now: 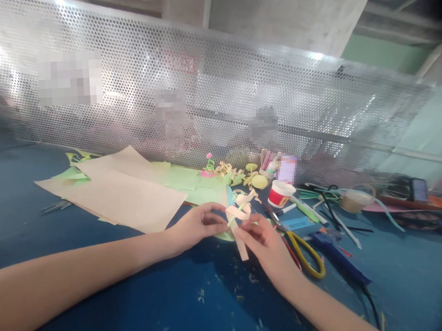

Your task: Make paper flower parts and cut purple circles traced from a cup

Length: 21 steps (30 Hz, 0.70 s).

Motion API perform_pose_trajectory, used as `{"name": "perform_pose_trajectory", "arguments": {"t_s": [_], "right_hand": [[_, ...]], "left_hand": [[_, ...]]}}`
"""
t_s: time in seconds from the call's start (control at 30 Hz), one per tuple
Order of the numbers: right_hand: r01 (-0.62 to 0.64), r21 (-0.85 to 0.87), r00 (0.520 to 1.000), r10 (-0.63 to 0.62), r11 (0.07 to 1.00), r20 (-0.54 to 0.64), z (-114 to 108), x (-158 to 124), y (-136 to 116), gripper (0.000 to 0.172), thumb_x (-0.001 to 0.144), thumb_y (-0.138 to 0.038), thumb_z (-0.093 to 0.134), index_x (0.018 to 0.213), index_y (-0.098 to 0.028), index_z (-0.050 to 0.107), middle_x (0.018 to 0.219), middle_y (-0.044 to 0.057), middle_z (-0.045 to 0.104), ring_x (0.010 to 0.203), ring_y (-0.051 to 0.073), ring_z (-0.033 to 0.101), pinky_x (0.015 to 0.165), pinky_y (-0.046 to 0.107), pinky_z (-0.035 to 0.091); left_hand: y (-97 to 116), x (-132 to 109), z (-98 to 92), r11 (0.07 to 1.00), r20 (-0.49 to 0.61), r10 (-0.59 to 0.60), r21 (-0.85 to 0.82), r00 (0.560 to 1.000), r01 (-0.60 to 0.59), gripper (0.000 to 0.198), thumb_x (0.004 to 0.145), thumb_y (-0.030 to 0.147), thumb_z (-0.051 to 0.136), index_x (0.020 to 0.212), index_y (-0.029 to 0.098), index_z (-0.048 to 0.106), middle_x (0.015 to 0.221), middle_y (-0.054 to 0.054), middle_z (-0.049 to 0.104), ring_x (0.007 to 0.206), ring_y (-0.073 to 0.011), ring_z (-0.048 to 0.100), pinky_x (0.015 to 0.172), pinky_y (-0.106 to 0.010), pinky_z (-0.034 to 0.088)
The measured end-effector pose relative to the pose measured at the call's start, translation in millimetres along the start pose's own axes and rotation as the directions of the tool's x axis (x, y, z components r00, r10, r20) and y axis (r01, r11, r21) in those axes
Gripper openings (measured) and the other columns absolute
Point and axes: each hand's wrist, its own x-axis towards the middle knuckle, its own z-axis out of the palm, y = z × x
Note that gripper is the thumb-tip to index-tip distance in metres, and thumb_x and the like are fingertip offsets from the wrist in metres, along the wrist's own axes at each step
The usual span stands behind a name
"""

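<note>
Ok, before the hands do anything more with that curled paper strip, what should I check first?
1. Left hand has the pale paper strip: ok, fingertips pinch it at the curl.
2. Right hand supports the strip: ok, fingers touch its lower tail.
3. Green stick seated in the curl: cannot tell, too small and blurred.
4. Yellow-handled scissors within reach: ok, they lie on the blue table just right of the right hand.
5. Red and white cup out of the way: ok, upright, behind the hands, apart from them.
6. Brown paper sheets not in the way: ok, flat, to the left.
</note>
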Motion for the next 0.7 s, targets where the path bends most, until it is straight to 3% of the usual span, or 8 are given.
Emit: {"name": "perform_pose_trajectory", "arguments": {"t_s": [0.07, 0.13, 0.23, 0.3, 0.4, 0.5, 0.6, 0.7], "right_hand": [[0.048, -0.09, 0.997, -0.042, 0.995, 0.061, -2, -2, -2, 0.012, 0.081, -0.032, 0.055, 0.086, -0.021, 0.058, 0.085, 0.002, 0.064, 0.077, 0.017, 0.062, 0.07, 0.028, 0.049], [0.115, -0.22, 0.988, -0.087, 0.969, 0.129, -3, -4, -5, 0.016, 0.085, -0.029, 0.049, 0.088, -0.022, 0.063, 0.093, 0.004, 0.066, 0.082, 0.018, 0.063, 0.074, 0.031, 0.05], [0.292, -0.434, 0.954, -0.228, 0.852, 0.195, -7, -6, -10, 0.02, 0.086, -0.025, 0.048, 0.095, -0.025, 0.066, 0.099, 0.004, 0.067, 0.087, 0.019, 0.063, 0.077, 0.032, 0.05], [0.456, -0.563, 0.89, -0.359, 0.689, 0.281, -9, -6, -13, 0.02, 0.086, -0.022, 0.049, 0.097, -0.025, 0.066, 0.098, 0.004, 0.068, 0.087, 0.019, 0.063, 0.077, 0.031, 0.05], [0.665, -0.682, 0.727, -0.471, 0.305, 0.499, -8, -6, -23, 0.02, 0.088, -0.018, 0.047, 0.097, -0.02, 0.065, 0.087, 0.005, 0.069, 0.079, 0.018, 0.062, 0.071, 0.031, 0.048], [0.715, -0.699, 0.62, -0.463, 0.002, 0.633, 1, -7, -40, 0.019, 0.085, -0.011, 0.047, 0.085, -0.018, 0.065, 0.076, 0.005, 0.066, 0.074, 0.019, 0.057, 0.067, 0.032, 0.043], [0.672, -0.734, 0.613, -0.488, -0.091, 0.622, 15, -4, -59, 0.013, 0.079, -0.013, 0.054, 0.07, -0.019, 0.062, 0.076, 0.004, 0.062, 0.075, 0.02, 0.052, 0.068, 0.035, 0.038], [0.638, -0.769, 0.707, -0.429, 0.045, 0.562, 25, 8, -74, 0.014, 0.071, -0.012, 0.061, 0.06, -0.021, 0.061, 0.067, 0.003, 0.061, 0.075, 0.02, 0.052, 0.065, 0.034, 0.037]], "left_hand": [[2, -1, -0.1, 1.0, -0.017, 0.003, -0.003, 1.0, -0.003, 0.037, 0.07, 0.031, 0.071, 0.1, 0.02, 0.055, 0.082, -0.001, 0.067, 0.077, -0.013, 0.061, 0.075, -0.026, 0.043], [3, -2, -0.4, 1.0, -0.019, 0.004, -0.005, 1.0, -0.004, 0.035, 0.07, 0.031, 0.071, 0.099, 0.02, 0.054, 0.082, -0.001, 0.068, 0.076, -0.0133, 0.061, 0.075, -0.027, 0.043], [3, -3, -1.5, 1.0, -0.015, 0.005, -0.004, 1.0, -0.005, 0.037, 0.069, 0.031, 0.072, 0.098, 0.02, 0.052, 0.082, -0.002, 0.069, 0.075, -0.0143, 0.062, 0.075, -0.029, 0.043], [2, -2, -2.4, 1.0, -0.016, 0.01, 0.012, 1.0, -0.009, 0.035, 0.069, 0.032, 0.071, 0.095, 0.019, 0.053, 0.082, -0.003, 0.069, 0.076, -0.0155, 0.063, 0.075, -0.029, 0.044], [1, -2, -3.7, 0.996, -0.003, 0.018, 0.092, 1.0, -0.018, 0.029, 0.069, 0.031, 0.07, 0.09, 0.018, 0.055, 0.08, -0.004, 0.068, 0.079, -0.0171, 0.063, 0.073, -0.029, 0.044], [3, -4, -3.9, 0.977, 0.029, 0.053, 0.203, 0.998, -0.058, 0.026, 0.069, 0.028, 0.068, 0.089, 0.017, 0.055, 0.082, -0.004, 0.066, 0.078, -0.0175, 0.061, 0.069, -0.028, 0.045], [8, -8, -2.9, 0.952, 0.066, 0.099, 0.283, 0.993, -0.114, 0.028, 0.067, 0.021, 0.067, 0.092, 0.017, 0.053, 0.085, -0.004, 0.065, 0.081, -0.0183, 0.061, 0.069, -0.027, 0.045], [11, -12, -2.0, 0.931, 0.101, 0.148, 0.321, 0.984, -0.173, 0.033, 0.068, 0.018, 0.065, 0.096, 0.02, 0.048, 0.087, -0.003, 0.064, 0.081, -0.0186, 0.061, 0.063, -0.025, 0.045]]}}
